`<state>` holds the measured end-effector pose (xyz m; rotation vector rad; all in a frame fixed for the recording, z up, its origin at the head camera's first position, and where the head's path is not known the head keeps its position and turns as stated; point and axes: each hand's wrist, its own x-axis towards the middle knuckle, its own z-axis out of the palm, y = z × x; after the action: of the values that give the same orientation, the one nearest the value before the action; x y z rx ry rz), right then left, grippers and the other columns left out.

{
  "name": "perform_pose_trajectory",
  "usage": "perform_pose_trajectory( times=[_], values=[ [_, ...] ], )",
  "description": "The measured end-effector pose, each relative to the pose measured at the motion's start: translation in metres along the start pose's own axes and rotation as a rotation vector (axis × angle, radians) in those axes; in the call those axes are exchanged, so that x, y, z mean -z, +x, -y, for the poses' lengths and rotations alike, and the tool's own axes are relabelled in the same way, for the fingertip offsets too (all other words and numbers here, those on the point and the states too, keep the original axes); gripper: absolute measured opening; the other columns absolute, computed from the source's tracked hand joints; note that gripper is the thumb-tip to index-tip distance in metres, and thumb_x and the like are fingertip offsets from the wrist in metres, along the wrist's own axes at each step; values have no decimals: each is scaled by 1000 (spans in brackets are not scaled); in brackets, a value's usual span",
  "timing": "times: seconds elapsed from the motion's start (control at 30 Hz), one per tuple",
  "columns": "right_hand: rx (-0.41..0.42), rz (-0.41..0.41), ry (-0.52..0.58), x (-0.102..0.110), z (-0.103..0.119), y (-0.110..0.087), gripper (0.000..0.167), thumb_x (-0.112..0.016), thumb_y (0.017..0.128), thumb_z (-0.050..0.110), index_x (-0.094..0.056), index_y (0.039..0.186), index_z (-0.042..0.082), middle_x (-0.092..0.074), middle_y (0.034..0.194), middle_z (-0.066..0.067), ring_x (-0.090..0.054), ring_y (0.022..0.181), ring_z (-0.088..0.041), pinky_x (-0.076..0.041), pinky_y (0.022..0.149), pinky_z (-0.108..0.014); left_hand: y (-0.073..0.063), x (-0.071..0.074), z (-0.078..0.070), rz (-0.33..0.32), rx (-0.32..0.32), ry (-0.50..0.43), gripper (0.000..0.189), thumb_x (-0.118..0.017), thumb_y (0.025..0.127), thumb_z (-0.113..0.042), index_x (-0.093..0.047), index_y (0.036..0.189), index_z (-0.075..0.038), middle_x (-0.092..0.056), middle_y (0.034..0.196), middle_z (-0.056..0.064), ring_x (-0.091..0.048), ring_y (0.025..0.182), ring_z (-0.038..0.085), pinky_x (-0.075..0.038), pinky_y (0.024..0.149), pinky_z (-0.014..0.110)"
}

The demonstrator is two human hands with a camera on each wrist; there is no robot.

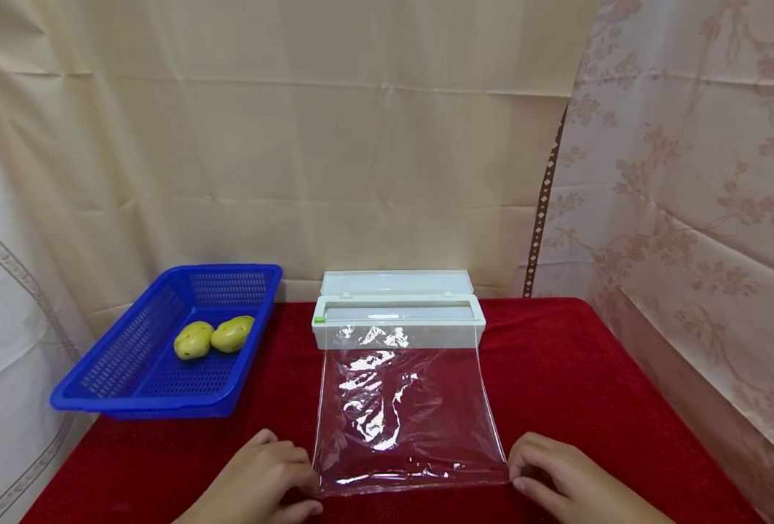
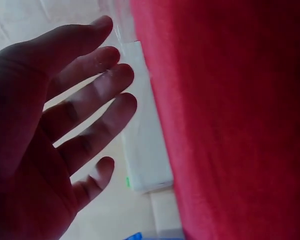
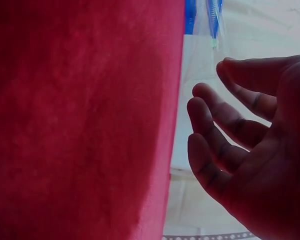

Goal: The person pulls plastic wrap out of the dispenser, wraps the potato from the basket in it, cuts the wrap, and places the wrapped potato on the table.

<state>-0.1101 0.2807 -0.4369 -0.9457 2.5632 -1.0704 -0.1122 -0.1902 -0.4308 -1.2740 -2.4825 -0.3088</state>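
A sheet of clear plastic wrap point(image 1: 419, 407) stretches forward from a white cling film dispenser point(image 1: 400, 336), whose lid point(image 1: 396, 282) stands raised at the back. At the sheet's near left corner is my left hand point(image 1: 262, 480), its fingertips touching the film. In the left wrist view, the thumb point(image 2: 102, 24) and forefinger of that hand stand apart, the fingers fairly straight. My right hand point(image 1: 560, 477) pinches the near right corner between thumb and forefinger. Its other fingers point(image 3: 202, 112) are loosely bent in the right wrist view.
A blue plastic basket point(image 1: 153, 405) stands on the left, holding two yellow-green potatoes point(image 1: 194, 340). Red cloth point(image 1: 557, 364) covers the table. Beige curtain point(image 1: 360, 182) hangs behind it, and a floral one point(image 1: 701, 218) on the right. A small green piece point(image 1: 320, 319) sits on the dispenser's left end.
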Motion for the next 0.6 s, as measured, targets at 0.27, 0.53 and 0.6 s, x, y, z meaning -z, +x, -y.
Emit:
perform_pose_trajectory(
  times=[0.27,0.53,0.6],
  values=[
    [-49,43,-79,-4,-5,16,8,-71,98,31,-65,100,35,-63,94,20,-57,83,2,-53,72,-20,5,-10,4,171,102,-51,7,-75,93,-39,-74,86,-39,-64,79,-29,-54,72,-9,-38,67,21],
    [-14,84,-80,2,-9,24,13,-75,96,30,-66,104,32,-64,94,19,-58,80,2,-53,68,-22,11,-12,12,195,181,-309,12,-78,90,-14,-77,90,-27,-69,84,-23,-58,74,-11,-51,65,16],
    [-7,111,-62,6,-10,26,14,-76,95,32,-67,105,31,-65,96,17,-59,80,1,-53,68,-22,12,-12,13,207,226,-401,14,-81,88,-11,-78,90,-25,-68,85,-21,-58,74,-10,-52,65,15]
  ],
)
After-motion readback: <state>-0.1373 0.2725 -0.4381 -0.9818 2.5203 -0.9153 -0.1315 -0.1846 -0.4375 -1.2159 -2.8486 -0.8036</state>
